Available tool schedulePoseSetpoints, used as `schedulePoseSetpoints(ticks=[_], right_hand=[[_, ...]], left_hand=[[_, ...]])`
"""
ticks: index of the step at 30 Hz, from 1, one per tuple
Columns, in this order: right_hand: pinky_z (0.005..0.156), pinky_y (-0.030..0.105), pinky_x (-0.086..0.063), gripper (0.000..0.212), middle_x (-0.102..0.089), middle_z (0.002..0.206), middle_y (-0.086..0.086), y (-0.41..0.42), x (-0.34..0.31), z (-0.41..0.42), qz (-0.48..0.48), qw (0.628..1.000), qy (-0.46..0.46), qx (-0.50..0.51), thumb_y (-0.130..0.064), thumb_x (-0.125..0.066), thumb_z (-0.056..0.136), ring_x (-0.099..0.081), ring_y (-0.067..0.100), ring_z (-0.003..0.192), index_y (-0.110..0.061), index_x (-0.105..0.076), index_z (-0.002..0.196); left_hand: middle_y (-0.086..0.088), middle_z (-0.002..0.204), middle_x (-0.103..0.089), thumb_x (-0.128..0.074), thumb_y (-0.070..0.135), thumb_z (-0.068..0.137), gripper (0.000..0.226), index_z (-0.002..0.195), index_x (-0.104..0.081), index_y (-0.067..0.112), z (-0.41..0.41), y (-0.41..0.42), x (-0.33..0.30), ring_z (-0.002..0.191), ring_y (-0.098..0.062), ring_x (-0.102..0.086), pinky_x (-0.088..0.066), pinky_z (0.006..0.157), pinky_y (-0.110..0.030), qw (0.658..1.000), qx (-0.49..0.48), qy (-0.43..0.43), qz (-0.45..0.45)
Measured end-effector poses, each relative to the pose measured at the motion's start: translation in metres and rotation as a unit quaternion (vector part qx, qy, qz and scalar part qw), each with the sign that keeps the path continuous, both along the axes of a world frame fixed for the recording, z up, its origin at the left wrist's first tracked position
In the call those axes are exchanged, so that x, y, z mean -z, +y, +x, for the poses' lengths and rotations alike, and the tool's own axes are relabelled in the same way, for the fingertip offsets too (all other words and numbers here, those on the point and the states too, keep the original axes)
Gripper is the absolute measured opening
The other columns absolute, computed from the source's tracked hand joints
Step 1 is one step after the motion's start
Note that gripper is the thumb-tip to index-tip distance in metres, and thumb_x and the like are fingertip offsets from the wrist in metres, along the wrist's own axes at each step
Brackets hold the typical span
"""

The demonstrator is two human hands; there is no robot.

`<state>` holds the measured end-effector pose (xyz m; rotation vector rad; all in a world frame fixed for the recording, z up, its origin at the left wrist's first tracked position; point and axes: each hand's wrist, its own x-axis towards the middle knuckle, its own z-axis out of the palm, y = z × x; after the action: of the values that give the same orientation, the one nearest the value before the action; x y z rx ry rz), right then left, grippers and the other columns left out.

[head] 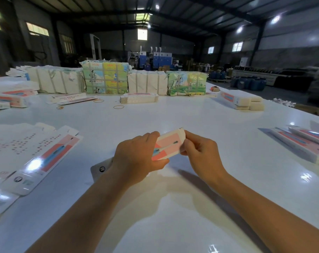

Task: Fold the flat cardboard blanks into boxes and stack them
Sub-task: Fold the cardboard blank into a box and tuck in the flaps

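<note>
At far left we have flat cardboard blanks (pixel 36 157) fanned on the white table (pixel 173 114). Our left hand (pixel 136 157) wraps the pink-and-white box (pixel 168 144) along its near length; our right hand (pixel 200 150) pinches its far end — both grips closed on it, held just above the table at centre. Rubber bands (pixel 118 107) lie beyond, before strapped bundles (pixel 105 78). Folded boxes (pixel 304 145) rest at right.

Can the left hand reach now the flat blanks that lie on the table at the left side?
Probably not yet: the left hand grips the box together with the right hand. The path to the flat blanks looks free over the table.
</note>
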<state>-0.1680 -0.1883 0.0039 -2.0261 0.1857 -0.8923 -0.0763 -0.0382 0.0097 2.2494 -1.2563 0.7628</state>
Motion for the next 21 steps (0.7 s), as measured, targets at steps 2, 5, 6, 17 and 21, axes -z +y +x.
schedulePoseSetpoints(ticks=[2, 5, 6, 17, 21], right_hand=[[0.075, 0.052, -0.053, 0.046, -0.073, 0.084, -0.005, 0.001, 0.000, 0.000, -0.012, 1.000, 0.000, 0.012, -0.003, -0.039, 0.094, -0.063, 0.035, 0.077, -0.038, -0.069, 0.098], [0.071, 0.036, -0.053, 0.036, -0.072, 0.090, 0.000, 0.004, 0.004, -0.002, -0.077, 0.996, 0.014, 0.030, -0.007, -0.035, 0.098, -0.064, 0.015, 0.071, -0.024, -0.063, 0.113], [0.067, 0.027, -0.049, 0.033, -0.071, 0.089, 0.000, 0.006, 0.005, -0.002, -0.098, 0.995, 0.019, 0.029, -0.009, -0.035, 0.098, -0.059, 0.008, 0.066, -0.021, -0.061, 0.115], [0.068, 0.021, -0.046, 0.022, -0.067, 0.088, -0.004, 0.013, 0.005, -0.006, -0.143, 0.989, 0.018, 0.026, -0.016, -0.042, 0.096, -0.061, 0.014, 0.078, -0.020, -0.058, 0.110], [0.086, 0.035, -0.049, 0.029, -0.066, 0.103, 0.000, 0.008, 0.003, -0.004, -0.157, 0.986, 0.060, -0.002, -0.021, -0.048, 0.093, -0.060, 0.018, 0.092, -0.019, -0.054, 0.121]], left_hand=[[-0.005, 0.079, -0.067, -0.081, 0.043, 0.064, 0.056, 0.105, -0.064, 0.009, -0.004, 0.000, -0.001, 0.063, -0.025, -0.062, -0.051, 0.052, -0.030, 1.000, -0.001, -0.019, 0.002], [-0.007, 0.065, -0.064, -0.089, 0.037, 0.051, 0.057, 0.091, -0.068, 0.002, -0.007, -0.003, 0.000, 0.049, -0.025, -0.059, -0.050, 0.040, -0.031, 0.998, -0.017, -0.062, -0.011], [-0.008, 0.065, -0.064, -0.089, 0.037, 0.052, 0.057, 0.091, -0.068, 0.002, -0.007, -0.003, 0.000, 0.049, -0.025, -0.059, -0.050, 0.040, -0.031, 0.998, -0.020, -0.066, -0.010], [-0.004, 0.113, -0.058, -0.057, 0.054, 0.080, 0.062, 0.127, -0.045, 0.014, -0.007, -0.005, 0.003, 0.098, -0.026, -0.057, -0.043, 0.085, -0.030, 0.999, -0.018, 0.030, -0.003], [-0.003, 0.096, -0.064, -0.070, 0.047, 0.076, 0.056, 0.118, -0.055, 0.013, -0.001, 0.000, 0.001, 0.081, -0.027, -0.061, -0.053, 0.068, -0.036, 1.000, -0.025, -0.019, -0.002]])
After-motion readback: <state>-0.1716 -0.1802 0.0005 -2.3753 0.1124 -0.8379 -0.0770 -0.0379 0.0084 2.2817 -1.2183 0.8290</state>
